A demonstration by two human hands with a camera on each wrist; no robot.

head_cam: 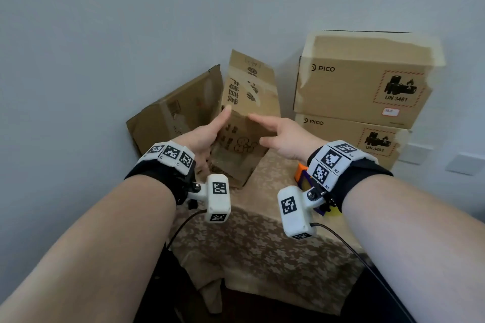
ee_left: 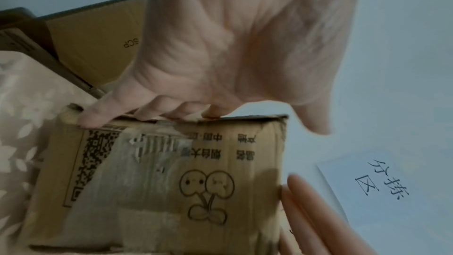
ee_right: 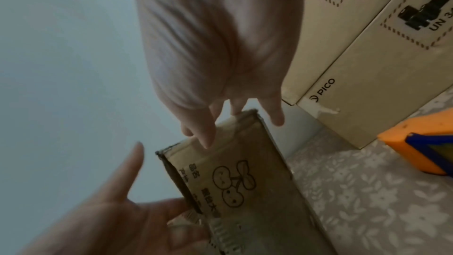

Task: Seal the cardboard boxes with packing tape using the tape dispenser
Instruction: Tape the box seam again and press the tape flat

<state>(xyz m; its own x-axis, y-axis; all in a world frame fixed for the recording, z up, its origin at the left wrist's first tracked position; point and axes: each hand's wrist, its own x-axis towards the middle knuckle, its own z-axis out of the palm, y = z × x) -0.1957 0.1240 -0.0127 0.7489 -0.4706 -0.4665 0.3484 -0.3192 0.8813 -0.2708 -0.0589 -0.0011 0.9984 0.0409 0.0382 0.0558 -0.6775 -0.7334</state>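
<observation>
A small worn cardboard box (head_cam: 236,144) with a cherry drawing stands tilted on the table. My left hand (head_cam: 210,134) is at its left side; in the left wrist view its fingers (ee_left: 147,115) curl over the box (ee_left: 171,181) edge, thumb held out. My right hand (head_cam: 275,134) reaches over the box's right side, and its straight fingers (ee_right: 232,117) touch the far edge of the box (ee_right: 245,191). The orange and blue tape dispenser (head_cam: 301,178) lies on the table under my right wrist, also seen in the right wrist view as the dispenser (ee_right: 421,143), with neither hand on it.
Two stacked PICO cartons (head_cam: 362,81) stand at the back right against the wall. A larger brown box (head_cam: 178,110) leans at the back left. A floral cloth (head_cam: 262,244) covers the small table, whose front edge is close to me. A paper sign (ee_left: 363,181) hangs on the wall.
</observation>
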